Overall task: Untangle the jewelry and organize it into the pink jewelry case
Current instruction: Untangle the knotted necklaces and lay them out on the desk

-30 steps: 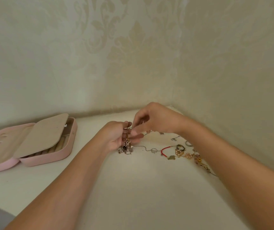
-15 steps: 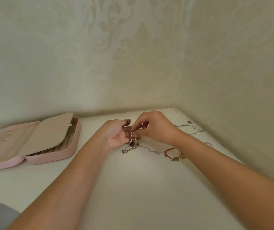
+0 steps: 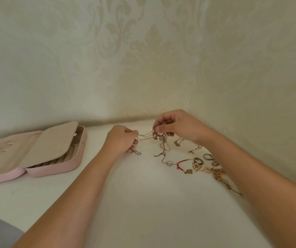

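- The tangled chains [image 3: 162, 140] are pinched by the left hand [image 3: 121, 140] and the right hand [image 3: 177, 125] — stretched between them.
- They should be eased apart gently — never tugged.

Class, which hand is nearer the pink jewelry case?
Left. The left hand, pinching a chain, is right of the pink jewelry case, apart; the right hand is farther right.
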Motion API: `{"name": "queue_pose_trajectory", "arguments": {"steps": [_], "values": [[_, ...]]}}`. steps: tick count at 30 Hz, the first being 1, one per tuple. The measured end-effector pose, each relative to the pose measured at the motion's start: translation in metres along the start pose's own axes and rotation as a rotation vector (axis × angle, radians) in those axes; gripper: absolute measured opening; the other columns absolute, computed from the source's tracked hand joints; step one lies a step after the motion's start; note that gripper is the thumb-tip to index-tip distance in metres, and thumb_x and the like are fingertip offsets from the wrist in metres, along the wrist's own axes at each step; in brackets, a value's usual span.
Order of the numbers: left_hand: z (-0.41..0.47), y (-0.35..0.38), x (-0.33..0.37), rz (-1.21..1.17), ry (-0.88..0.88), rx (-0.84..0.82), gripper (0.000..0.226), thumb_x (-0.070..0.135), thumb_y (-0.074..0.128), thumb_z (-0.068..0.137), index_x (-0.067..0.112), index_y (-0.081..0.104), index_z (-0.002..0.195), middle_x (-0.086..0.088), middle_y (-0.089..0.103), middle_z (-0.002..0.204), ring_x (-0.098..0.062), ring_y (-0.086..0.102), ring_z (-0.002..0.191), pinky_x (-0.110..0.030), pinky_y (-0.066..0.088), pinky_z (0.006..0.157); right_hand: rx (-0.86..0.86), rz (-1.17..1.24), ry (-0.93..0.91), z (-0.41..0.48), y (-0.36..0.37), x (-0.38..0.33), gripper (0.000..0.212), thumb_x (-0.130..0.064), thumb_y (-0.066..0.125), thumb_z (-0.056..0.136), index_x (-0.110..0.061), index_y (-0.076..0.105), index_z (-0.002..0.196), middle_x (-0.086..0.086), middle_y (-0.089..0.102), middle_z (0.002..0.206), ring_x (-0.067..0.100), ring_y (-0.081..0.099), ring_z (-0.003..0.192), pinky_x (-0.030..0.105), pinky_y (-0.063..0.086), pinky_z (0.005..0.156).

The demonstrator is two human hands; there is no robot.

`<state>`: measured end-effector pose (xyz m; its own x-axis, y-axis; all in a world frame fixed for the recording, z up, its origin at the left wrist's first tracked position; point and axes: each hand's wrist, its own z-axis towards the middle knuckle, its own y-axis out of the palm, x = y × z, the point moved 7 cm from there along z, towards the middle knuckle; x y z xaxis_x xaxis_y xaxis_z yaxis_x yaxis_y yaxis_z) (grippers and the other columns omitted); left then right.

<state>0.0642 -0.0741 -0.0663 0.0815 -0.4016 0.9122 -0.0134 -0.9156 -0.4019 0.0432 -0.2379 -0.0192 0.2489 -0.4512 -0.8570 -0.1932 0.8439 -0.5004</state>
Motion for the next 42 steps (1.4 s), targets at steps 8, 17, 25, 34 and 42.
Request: {"name": "queue_pose_trajectory", "arguments": {"steps": [8, 17, 25, 34, 42], "values": [[-0.017, 0.02, 0.031, -0.233, 0.314, -0.323, 0.016, 0.011, 0.067, 0.086, 0.018, 0.071, 0.1, -0.001, 0.074, 0.1, -0.01, 0.068, 0.097, -0.027, 0.05, 0.091, -0.004, 0.046, 0.001, 0.003, -0.004, 0.003, 0.013, -0.018, 0.065, 0.09, -0.007, 0.065, 0.084, -0.002, 0.059, 0.07, 0.007, 0.053, 0.063, 0.018, 0.043, 0.064], [-0.014, 0.013, 0.034, -0.451, 0.354, -0.277, 0.009, 0.018, 0.066, 0.083, 0.01, 0.07, 0.086, -0.007, 0.071, 0.09, -0.017, 0.066, 0.09, -0.03, 0.051, 0.092, -0.206, 0.351, 0.03, 0.0, -0.003, 0.005, 0.006, -0.016, 0.067, 0.086, -0.01, 0.065, 0.085, -0.003, 0.067, 0.08, 0.009, 0.061, 0.078, 0.028, 0.046, 0.087], [-0.023, 0.041, 0.035, -0.73, 0.198, -0.533, 0.013, 0.024, 0.057, 0.082, 0.012, 0.061, 0.077, -0.003, 0.06, 0.077, -0.016, 0.058, 0.074, -0.029, 0.054, 0.074, -0.117, 0.212, 0.001, -0.001, -0.002, -0.005, 0.01, 0.001, 0.055, 0.085, -0.006, 0.062, 0.085, 0.003, 0.044, 0.06, 0.008, 0.042, 0.05, 0.02, 0.039, 0.054], [-0.02, 0.029, 0.041, -0.829, 0.282, -0.456, 0.011, 0.027, 0.057, 0.08, 0.018, 0.052, 0.074, 0.004, 0.06, 0.071, -0.01, 0.057, 0.075, -0.027, 0.049, 0.076, 0.327, 0.004, 0.039, 0.001, -0.015, -0.007, 0.023, -0.021, 0.049, 0.094, -0.01, 0.064, 0.082, 0.004, 0.058, 0.048, 0.012, 0.056, 0.051, 0.028, 0.043, 0.066], [-0.014, 0.016, 0.04, -0.959, 0.28, -0.37, 0.014, 0.03, 0.056, 0.08, 0.017, 0.052, 0.077, 0.003, 0.062, 0.075, -0.012, 0.063, 0.082, -0.032, 0.052, 0.09, 0.42, -0.128, 0.116, 0.001, -0.033, 0.007, 0.008, -0.015, 0.06, 0.09, -0.016, 0.066, 0.085, -0.001, 0.062, 0.056, 0.003, 0.051, 0.044, 0.013, 0.037, 0.044]]}}
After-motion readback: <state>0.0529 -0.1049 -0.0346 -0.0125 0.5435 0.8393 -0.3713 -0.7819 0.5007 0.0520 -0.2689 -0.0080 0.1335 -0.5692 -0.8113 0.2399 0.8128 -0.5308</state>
